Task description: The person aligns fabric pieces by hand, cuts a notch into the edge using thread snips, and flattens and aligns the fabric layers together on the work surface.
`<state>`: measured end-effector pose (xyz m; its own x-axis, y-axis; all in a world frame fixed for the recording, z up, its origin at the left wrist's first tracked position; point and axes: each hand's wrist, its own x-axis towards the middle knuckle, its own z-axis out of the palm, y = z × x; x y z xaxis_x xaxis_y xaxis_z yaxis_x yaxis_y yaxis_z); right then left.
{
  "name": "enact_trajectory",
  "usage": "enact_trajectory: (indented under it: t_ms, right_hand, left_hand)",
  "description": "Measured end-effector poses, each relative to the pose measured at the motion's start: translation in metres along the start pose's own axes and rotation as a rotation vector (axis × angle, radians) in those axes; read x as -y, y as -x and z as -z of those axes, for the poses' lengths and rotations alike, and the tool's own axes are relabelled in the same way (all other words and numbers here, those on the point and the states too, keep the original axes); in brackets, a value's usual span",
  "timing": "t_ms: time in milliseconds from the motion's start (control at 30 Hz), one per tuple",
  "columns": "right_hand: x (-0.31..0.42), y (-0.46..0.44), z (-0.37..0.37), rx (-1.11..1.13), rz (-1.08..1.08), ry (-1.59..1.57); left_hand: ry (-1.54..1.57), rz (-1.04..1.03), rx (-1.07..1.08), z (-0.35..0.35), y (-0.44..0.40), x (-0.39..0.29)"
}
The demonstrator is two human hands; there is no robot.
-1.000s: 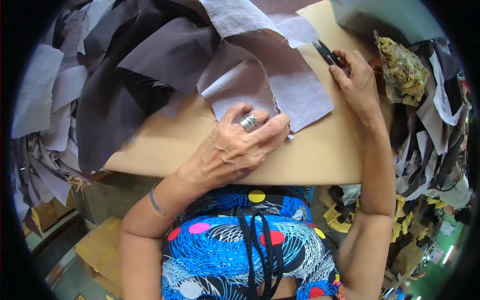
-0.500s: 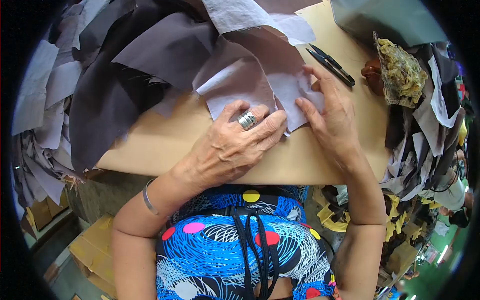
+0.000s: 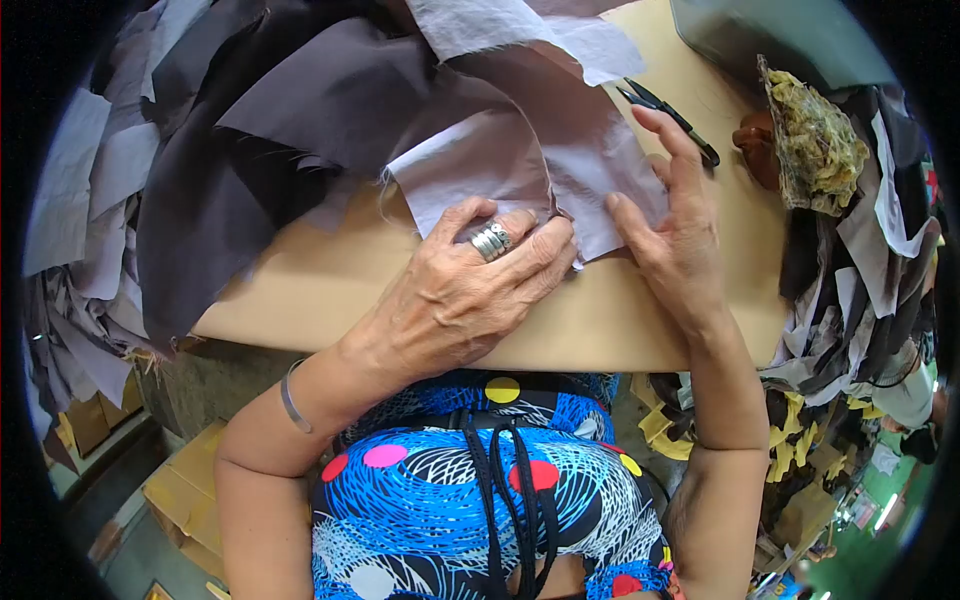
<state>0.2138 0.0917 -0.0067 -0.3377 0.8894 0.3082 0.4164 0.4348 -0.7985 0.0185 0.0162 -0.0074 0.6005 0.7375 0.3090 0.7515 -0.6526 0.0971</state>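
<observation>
Two joined pieces of mauve fabric (image 3: 600, 160) lie on the tan table, with a frayed seam running between them. My left hand (image 3: 487, 275), wearing a wide silver ring, presses closed fingers on the fabric's lower edge at the seam. Over the right piece, my right hand (image 3: 672, 215) is open, thumb and index finger apart, the thumb near the cloth. Black thread snips (image 3: 672, 120) lie on the table just beyond my right fingers. A dark fabric heap (image 3: 330, 100) adjoins the pieces on the left.
At the right edge of the table (image 3: 740, 300) stand a yellowish, rough block (image 3: 815, 145) and a brown object (image 3: 757, 145). Fabric scraps hang on both sides. A grey translucent surface (image 3: 780, 40) is at the top right. A cardboard box (image 3: 190, 490) sits below left.
My right hand has let go of the snips, which now lie on the table, and has moved left to the fabric. It has since opened and lifted its fingers. My left hand stays at the seam.
</observation>
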Motion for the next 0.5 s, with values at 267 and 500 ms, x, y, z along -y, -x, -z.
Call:
enact_trajectory:
  t_ms: [267, 500]
  right_hand:
    - [0.000, 0.001, 0.006, 0.043, 0.120, 0.056]
    - [0.000, 0.000, 0.007, 0.051, 0.177, 0.121]
  left_hand:
    - [-0.023, 0.009, 0.004, 0.003, -0.004, -0.003]
    - [0.052, -0.048, 0.028, 0.010, -0.002, 0.002]
